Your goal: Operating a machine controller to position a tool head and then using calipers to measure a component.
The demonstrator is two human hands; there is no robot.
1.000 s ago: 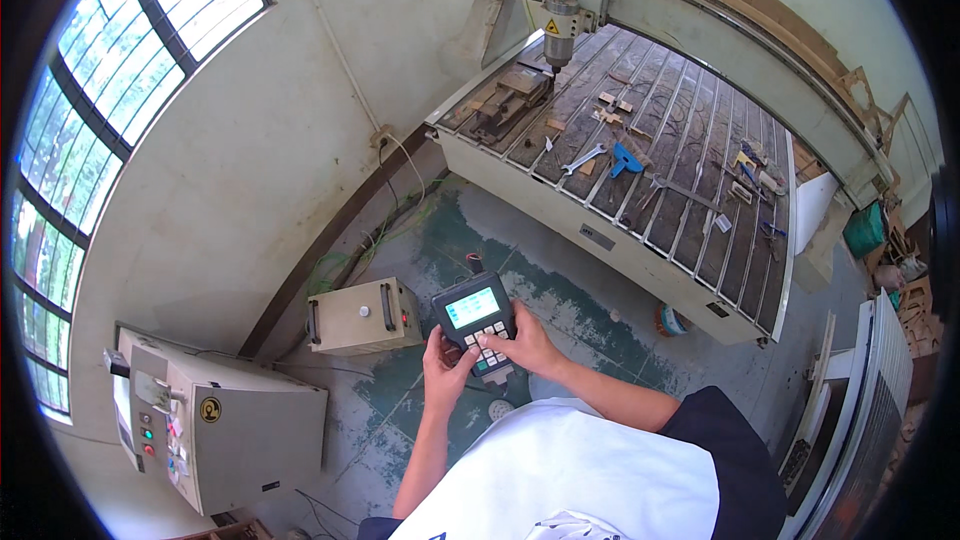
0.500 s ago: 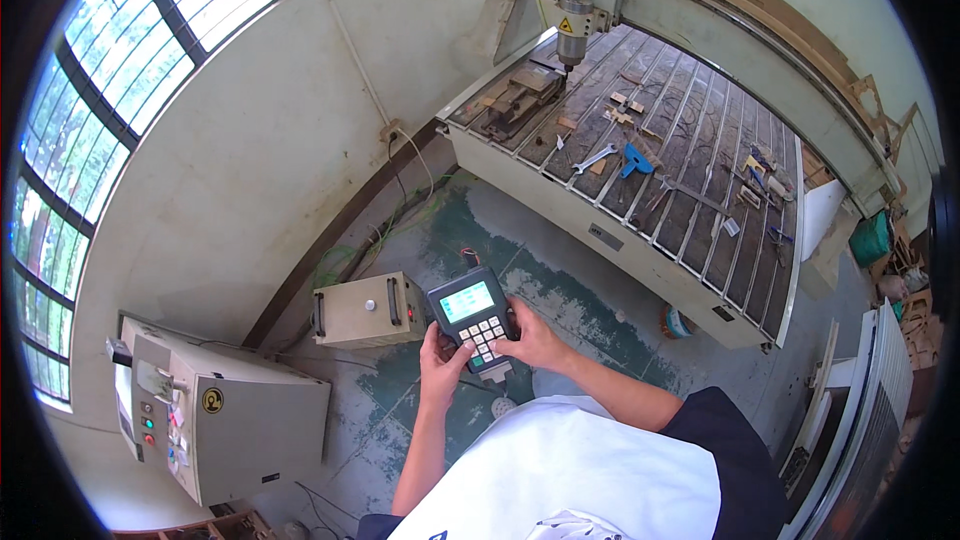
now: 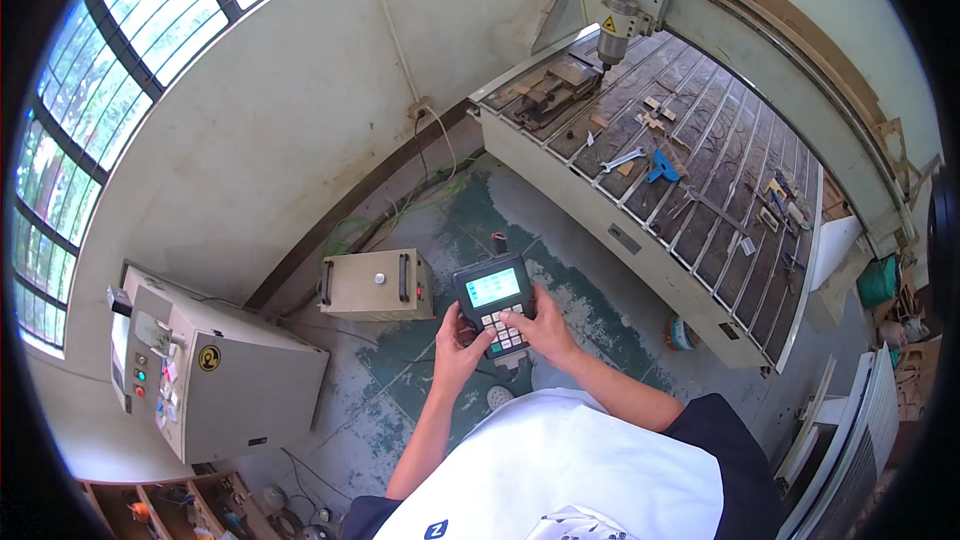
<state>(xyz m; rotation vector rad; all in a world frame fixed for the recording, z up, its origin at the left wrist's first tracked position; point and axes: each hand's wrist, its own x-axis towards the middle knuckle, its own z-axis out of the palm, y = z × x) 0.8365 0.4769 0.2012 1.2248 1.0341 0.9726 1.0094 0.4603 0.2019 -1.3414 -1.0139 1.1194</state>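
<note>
Both of my hands grip a black handheld controller [image 3: 493,286] with a lit screen above a keypad of pale keys. My left hand [image 3: 455,352] wraps its left side, with the thumb by the lower left keys. Around the right side closes my right hand [image 3: 550,331], its thumb lying on the upper keys. Fingers behind the controller are hidden. A cable leaves its top end. Beyond, to the right, stands a large CNC router bed [image 3: 560,155] with a spindle [image 3: 615,32] hanging over its far left corner, beside a vise [image 3: 556,90].
On the slotted bed lie a wrench [image 3: 623,160], a blue-handled brush [image 3: 662,167] and several small tools. A beige box [image 3: 365,285] with black handles sits on the floor. Left of it stands a control cabinet [image 3: 250,395]. An open wooden shelf [image 3: 160,495] is at lower left. Cables run along the wall.
My right thumb has moved up the keypad from the lower keys. The whole view has shifted, so the controller and the room sit farther right, and more of the wooden shelf shows.
</note>
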